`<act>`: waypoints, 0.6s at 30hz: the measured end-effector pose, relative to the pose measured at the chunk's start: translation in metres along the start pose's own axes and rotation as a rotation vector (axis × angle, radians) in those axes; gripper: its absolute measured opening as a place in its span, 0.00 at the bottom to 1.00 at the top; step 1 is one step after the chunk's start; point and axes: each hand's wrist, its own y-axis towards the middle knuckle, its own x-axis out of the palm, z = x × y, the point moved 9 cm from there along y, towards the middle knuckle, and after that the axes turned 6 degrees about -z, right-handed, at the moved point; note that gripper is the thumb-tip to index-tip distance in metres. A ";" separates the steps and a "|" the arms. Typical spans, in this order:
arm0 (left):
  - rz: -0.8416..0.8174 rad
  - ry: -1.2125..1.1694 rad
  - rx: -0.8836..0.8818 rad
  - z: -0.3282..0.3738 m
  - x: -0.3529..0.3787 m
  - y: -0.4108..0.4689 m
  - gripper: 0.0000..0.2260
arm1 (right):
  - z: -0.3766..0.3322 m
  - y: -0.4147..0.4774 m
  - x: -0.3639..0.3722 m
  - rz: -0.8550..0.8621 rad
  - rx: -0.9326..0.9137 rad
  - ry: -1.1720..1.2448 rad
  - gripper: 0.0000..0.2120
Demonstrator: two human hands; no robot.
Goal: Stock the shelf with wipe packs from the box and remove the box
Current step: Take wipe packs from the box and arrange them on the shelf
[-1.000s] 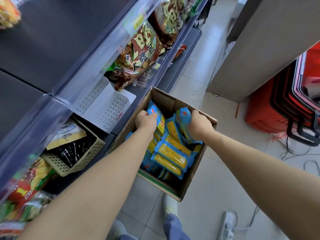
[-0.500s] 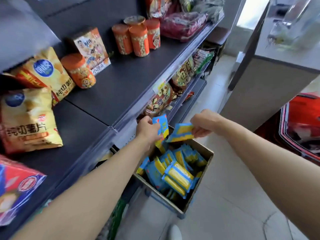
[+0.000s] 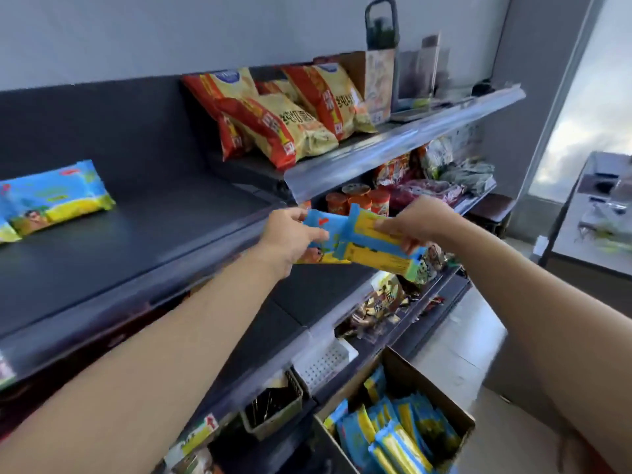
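My left hand point(image 3: 290, 236) grips a blue wipe pack point(image 3: 323, 227) and my right hand point(image 3: 415, 224) grips a blue-and-yellow wipe pack point(image 3: 379, 249). Both packs overlap in the air just off the front edge of the dark upper shelf point(image 3: 143, 248). Two wipe packs lie on that shelf at far left, one whole point(image 3: 54, 196) and one cut off by the frame edge point(image 3: 5, 230). The open cardboard box point(image 3: 400, 374) sits on the floor at bottom right, with several blue-and-yellow packs point(image 3: 393, 436) still in it.
Yellow-red chip bags point(image 3: 284, 118) and a bottle point(image 3: 381, 32) fill the top shelf to the right. Orange canisters point(image 3: 355, 200) and snack bags stand on lower shelves. A small basket point(image 3: 273, 408) and a white perforated tray point(image 3: 325, 364) sit near the box. A counter point(image 3: 588, 234) stands at right.
Both hands took a pack each out of the box and lifted them up to the level of the upper shelf. My view rose from the box to the shelves.
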 end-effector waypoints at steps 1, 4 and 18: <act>0.031 -0.001 0.025 0.014 -0.016 -0.006 0.07 | -0.018 -0.004 -0.004 -0.016 -0.039 0.048 0.23; 0.148 -0.004 0.111 0.052 -0.070 -0.023 0.06 | -0.078 -0.020 -0.010 -0.094 -0.163 0.197 0.19; 0.707 -0.200 0.136 0.040 -0.380 -0.151 0.04 | -0.363 -0.073 0.111 -0.198 -0.656 0.440 0.09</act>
